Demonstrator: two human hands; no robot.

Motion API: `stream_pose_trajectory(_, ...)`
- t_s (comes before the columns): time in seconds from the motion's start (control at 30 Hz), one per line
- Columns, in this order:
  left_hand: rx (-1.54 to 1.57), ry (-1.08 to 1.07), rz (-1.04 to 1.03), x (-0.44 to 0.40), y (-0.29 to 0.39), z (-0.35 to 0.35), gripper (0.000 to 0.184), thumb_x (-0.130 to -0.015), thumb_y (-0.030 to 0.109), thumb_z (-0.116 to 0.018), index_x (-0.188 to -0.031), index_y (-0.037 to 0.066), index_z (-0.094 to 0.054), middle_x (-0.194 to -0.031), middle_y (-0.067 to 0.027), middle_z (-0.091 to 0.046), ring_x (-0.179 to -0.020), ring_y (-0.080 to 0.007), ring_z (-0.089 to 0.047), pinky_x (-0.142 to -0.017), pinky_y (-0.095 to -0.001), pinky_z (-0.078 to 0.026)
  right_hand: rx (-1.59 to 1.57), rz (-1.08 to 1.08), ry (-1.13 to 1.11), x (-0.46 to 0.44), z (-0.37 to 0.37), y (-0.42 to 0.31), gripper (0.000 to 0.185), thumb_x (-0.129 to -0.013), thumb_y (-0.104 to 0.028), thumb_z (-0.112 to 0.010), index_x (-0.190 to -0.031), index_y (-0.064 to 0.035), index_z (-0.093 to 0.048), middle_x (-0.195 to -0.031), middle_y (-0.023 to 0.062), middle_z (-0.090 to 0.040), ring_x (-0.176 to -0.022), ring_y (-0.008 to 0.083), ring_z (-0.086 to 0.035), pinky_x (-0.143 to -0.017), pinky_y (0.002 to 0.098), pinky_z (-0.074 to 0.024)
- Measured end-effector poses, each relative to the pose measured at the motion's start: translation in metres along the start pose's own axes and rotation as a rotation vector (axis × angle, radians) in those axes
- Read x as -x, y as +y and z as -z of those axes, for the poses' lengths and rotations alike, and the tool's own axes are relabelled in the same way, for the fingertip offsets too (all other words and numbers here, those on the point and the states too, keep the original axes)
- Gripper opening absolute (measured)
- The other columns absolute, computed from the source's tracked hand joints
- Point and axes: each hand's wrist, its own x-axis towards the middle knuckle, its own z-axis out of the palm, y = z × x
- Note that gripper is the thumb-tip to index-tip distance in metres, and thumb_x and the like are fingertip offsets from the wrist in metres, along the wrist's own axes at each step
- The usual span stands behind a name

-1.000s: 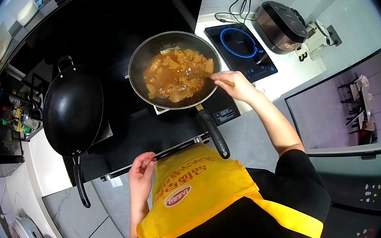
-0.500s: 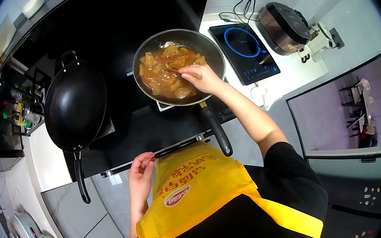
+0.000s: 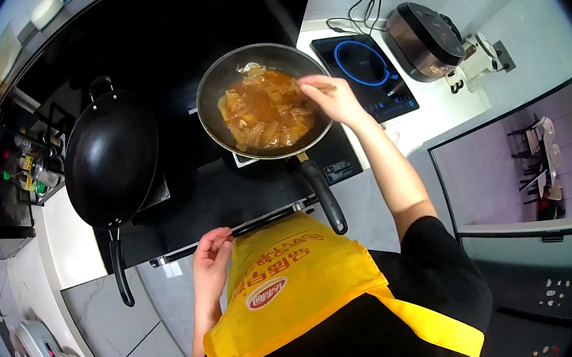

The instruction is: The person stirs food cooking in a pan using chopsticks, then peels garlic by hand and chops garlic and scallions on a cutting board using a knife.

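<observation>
My right hand (image 3: 333,99) grips a thin brown wooden utensil (image 3: 323,87) at the right rim of a frying pan (image 3: 209,120). Its lower end is hard to make out, so I cannot tell its exact kind. Chunks of food in reddish-brown sauce (image 3: 268,110) fill the middle of the pan. Toward me points the pan's black handle (image 3: 323,199), which neither hand touches. My left hand (image 3: 211,254) hangs beside the yellow apron (image 3: 285,263), near the counter's front edge, with loosely bent fingers and nothing visible in them.
A black wok (image 3: 111,159) stands on the left of the black cooktop (image 3: 195,182), its handle jutting past the front edge. On the right counter are an induction plate (image 3: 365,64) and a rice cooker (image 3: 425,39). Bottles (image 3: 39,175) stand at far left.
My right hand has moved right, from over the food to the pan's right rim, with the utensil. The food in the pan has shifted. My left hand stays in place.
</observation>
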Motion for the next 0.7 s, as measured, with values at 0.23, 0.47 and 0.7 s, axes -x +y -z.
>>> stream_pose_trajectory(0.23,-0.027,-0.005,0.0,-0.001,0.006,-0.001,0.025,-0.097,-0.003,-0.057,-0.122,0.002,-0.062,-0.113,-0.0026,-0.068,-0.108,-0.0103,-0.061,-0.097,-0.0246,-0.046,0.075,0.063,0.315,-0.049,-0.028,-0.005,0.023,-0.092,-0.022,-0.073,-0.103,-0.0014,-0.074,-0.098,0.0139,-0.075,-0.087,0.019,-0.072,-0.078,0.029,-0.0553)
stream_pose_trajectory(0.47,-0.043,0.002,0.021,0.003,0.006,-0.003,0.025,-0.097,-0.003,-0.057,-0.121,0.002,-0.062,-0.115,-0.0027,-0.068,-0.108,-0.0108,-0.061,-0.098,-0.0255,-0.045,0.013,0.008,0.228,-0.056,-0.062,0.035,0.022,-0.091,-0.024,-0.073,-0.101,-0.0041,-0.075,-0.093,0.0131,-0.076,-0.086,0.0215,-0.074,-0.079,0.031,-0.0561)
stream_pose_trajectory(0.7,-0.035,0.0,0.006,0.001,0.002,-0.001,0.025,-0.098,-0.003,-0.057,-0.121,0.002,-0.062,-0.116,-0.0031,-0.067,-0.108,-0.011,-0.061,-0.099,-0.0262,-0.045,-0.142,0.029,0.084,-0.016,-0.072,-0.007,0.021,-0.095,-0.018,-0.071,-0.106,-0.0005,-0.074,-0.099,0.0082,-0.076,-0.088,0.0116,-0.069,-0.08,0.0255,-0.0549)
